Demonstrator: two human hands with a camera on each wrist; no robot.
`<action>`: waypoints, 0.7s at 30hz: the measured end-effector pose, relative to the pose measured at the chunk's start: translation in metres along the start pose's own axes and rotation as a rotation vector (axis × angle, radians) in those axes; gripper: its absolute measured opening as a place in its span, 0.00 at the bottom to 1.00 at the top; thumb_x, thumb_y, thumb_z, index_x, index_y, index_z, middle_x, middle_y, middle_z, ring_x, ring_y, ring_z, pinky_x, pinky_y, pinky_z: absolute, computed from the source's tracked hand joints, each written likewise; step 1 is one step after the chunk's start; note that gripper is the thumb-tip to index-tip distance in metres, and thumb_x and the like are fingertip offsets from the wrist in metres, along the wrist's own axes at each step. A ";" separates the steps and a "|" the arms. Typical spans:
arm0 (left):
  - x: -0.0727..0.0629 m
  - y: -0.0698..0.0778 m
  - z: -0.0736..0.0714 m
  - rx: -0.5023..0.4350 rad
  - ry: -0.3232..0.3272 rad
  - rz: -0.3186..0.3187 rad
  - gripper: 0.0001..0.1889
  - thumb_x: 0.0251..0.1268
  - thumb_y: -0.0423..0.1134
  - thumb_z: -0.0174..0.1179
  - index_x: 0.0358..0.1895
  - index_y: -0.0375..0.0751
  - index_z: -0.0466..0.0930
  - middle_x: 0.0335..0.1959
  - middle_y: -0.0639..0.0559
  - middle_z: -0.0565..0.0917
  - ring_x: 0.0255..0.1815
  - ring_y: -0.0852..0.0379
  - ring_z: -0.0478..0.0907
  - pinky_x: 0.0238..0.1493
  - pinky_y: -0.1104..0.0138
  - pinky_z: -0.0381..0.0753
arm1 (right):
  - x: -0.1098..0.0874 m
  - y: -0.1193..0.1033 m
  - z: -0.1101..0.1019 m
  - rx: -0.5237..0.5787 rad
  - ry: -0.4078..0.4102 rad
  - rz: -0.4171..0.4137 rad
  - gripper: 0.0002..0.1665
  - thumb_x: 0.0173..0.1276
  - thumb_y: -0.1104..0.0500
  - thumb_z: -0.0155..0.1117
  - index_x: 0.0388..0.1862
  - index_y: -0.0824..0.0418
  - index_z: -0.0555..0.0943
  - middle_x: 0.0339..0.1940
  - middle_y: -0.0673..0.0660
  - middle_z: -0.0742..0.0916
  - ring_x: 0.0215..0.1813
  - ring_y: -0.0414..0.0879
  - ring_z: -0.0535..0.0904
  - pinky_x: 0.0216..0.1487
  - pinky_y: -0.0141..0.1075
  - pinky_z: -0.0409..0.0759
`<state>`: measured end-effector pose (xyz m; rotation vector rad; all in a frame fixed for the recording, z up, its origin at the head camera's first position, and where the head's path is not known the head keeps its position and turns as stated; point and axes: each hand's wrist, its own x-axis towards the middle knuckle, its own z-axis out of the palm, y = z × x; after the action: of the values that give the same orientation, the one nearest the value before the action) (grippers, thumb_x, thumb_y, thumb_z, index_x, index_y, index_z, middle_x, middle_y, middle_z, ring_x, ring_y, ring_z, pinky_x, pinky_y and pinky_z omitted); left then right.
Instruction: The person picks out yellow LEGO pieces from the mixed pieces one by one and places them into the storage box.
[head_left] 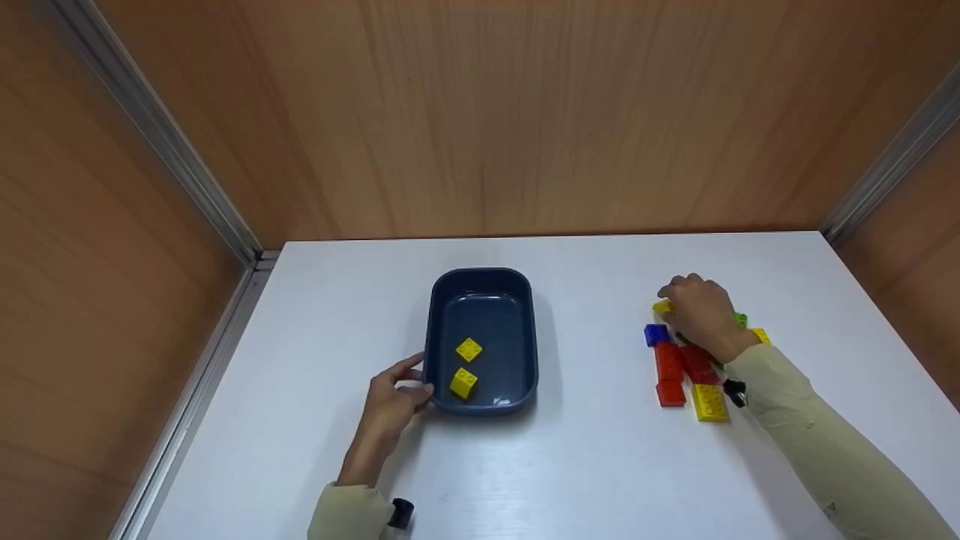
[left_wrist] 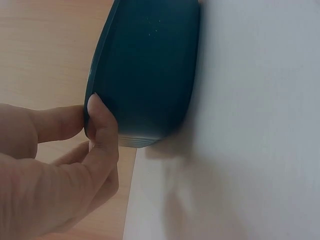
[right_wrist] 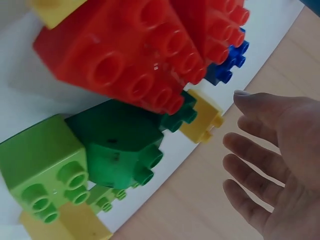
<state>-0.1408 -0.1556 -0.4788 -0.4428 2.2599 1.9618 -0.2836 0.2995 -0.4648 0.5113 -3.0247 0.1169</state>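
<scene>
A dark blue tray (head_left: pixel 533 330) stands left of centre on the table, with two yellow toy bricks (head_left: pixel 463 383) inside. My left hand (head_left: pixel 390 405) pinches its near left rim; the left wrist view shows thumb and fingers on either side of the tray wall (left_wrist: pixel 145 70). Over a group of toy bricks on the right hovers my right hand (head_left: pixel 701 311), its fingers spread loosely and holding nothing. Closest to its fingers is a yellow brick (right_wrist: pixel 200 117), with a blue brick (head_left: pixel 655 334) beside it.
Red bricks (head_left: pixel 669 362) and another yellow brick (head_left: pixel 709 403) lie on the near side of the group. Dark green (right_wrist: pixel 120 140) and light green bricks (right_wrist: pixel 47 160) show in the right wrist view. Wood panels (head_left: pixel 480 120) enclose the white table (head_left: pixel 600 465).
</scene>
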 end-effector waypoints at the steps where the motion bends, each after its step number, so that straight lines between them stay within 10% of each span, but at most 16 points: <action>1: 0.000 0.000 0.000 -0.003 -0.001 0.000 0.30 0.71 0.21 0.59 0.76 0.32 0.72 0.56 0.36 0.74 0.41 0.53 0.81 0.46 0.62 0.87 | 0.000 0.001 0.001 -0.001 -0.005 0.004 0.21 0.66 0.65 0.75 0.57 0.71 0.87 0.50 0.70 0.88 0.49 0.64 0.84 0.56 0.60 0.85; 21: 0.000 -0.001 0.003 -0.033 -0.001 -0.001 0.30 0.69 0.20 0.60 0.75 0.31 0.73 0.54 0.35 0.74 0.38 0.54 0.82 0.43 0.64 0.87 | -0.001 0.009 0.009 -0.065 -0.028 0.033 0.19 0.68 0.61 0.76 0.55 0.71 0.87 0.44 0.70 0.89 0.44 0.62 0.84 0.53 0.59 0.87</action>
<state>-0.1408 -0.1528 -0.4798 -0.4457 2.2295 2.0012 -0.2867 0.3078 -0.4746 0.4618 -3.0532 0.0133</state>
